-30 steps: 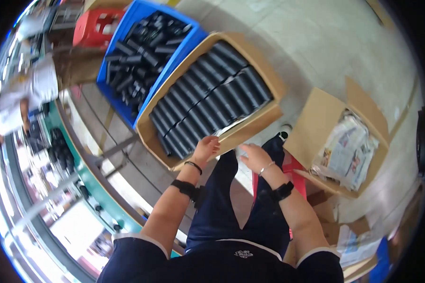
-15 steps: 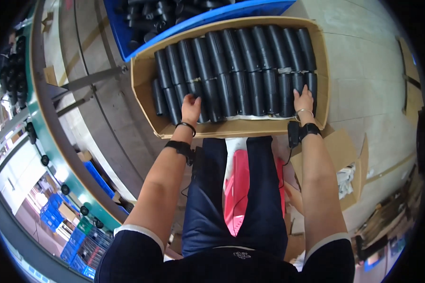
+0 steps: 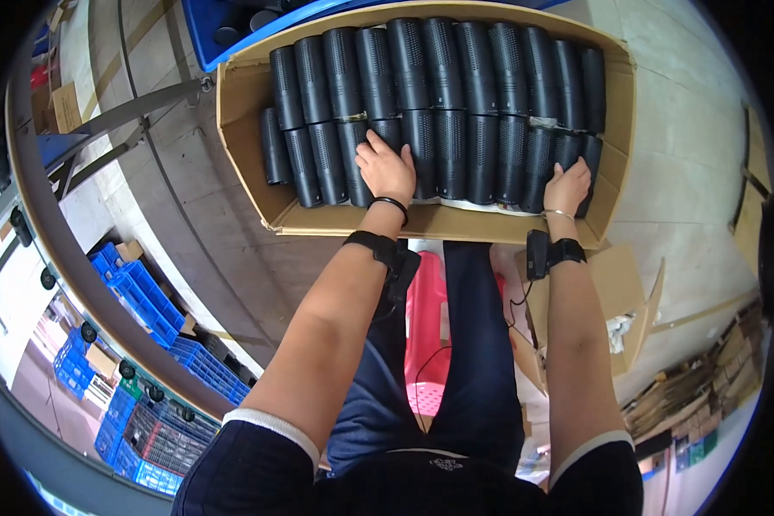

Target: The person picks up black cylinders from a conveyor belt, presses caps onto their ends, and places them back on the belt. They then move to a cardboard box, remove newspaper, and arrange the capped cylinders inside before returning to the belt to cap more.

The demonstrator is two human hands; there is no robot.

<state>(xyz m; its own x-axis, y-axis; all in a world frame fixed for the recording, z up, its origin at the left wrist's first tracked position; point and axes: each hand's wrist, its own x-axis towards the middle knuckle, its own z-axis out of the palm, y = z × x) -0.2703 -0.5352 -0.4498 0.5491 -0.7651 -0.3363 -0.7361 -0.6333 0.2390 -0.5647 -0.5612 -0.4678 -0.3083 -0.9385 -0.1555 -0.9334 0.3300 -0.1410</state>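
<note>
L hand splayed loosely on blk perforated cylinders, R hand curled, grip unclear; prob. aligning, next needs even push

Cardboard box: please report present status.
Left hand on black cylinders, near row; right hand at its right end; two rows show in box; hands hide some.

I look through the left fisheye camera, which is worn on the person's head. It faces steeply down and is rather near to the left hand, the right hand and the cardboard box; the floor spreads wide around them.
</note>
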